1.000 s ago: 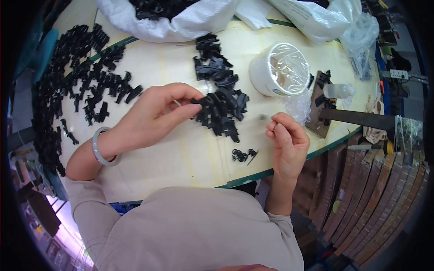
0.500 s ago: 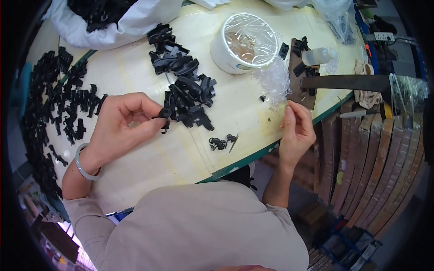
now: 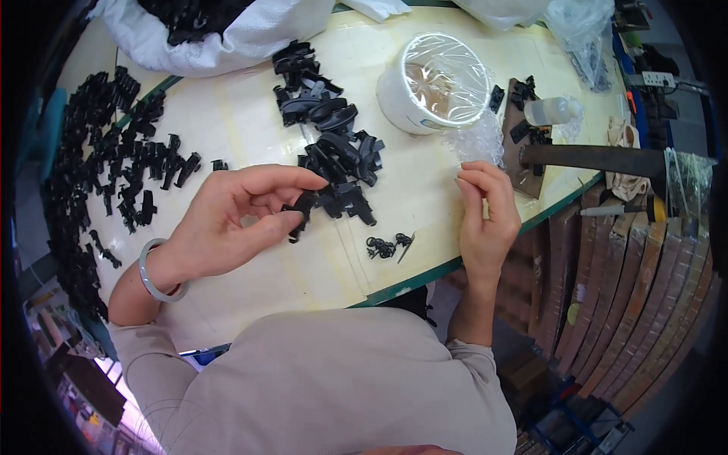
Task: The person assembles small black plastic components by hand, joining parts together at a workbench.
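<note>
Between the thumb and forefinger of my left hand [image 3: 216, 220] is a small black plastic part [image 3: 305, 203], tilted and partly covered by the fingers. It is at the near left edge of a pile of larger black curved plastic pieces [image 3: 334, 152]. My right hand [image 3: 491, 216] is over the table on the right, with thumb and forefinger drawn close together. Anything at its fingertips is too small or hidden to make out. Between my hands, closer to me, lie a few tiny black ring-like pieces [image 3: 381, 247] and a thin metal pin [image 3: 406, 248].
Many small black parts [image 3: 114, 163] spread over the left side. A white sack [image 3: 265, 34] of black pieces lies at the back. A white bucket [image 3: 394, 114] lined with clear film stands beside clear plastic shreds [image 3: 479, 142]. At right, a dark metal lever [image 3: 599, 158] extends over a brown board [image 3: 523, 180].
My right hand has moved left over the table, toward where a small black piece lay, which no longer shows. My left forefinger has lifted and straightened somewhat. The whole view has shifted slightly.
</note>
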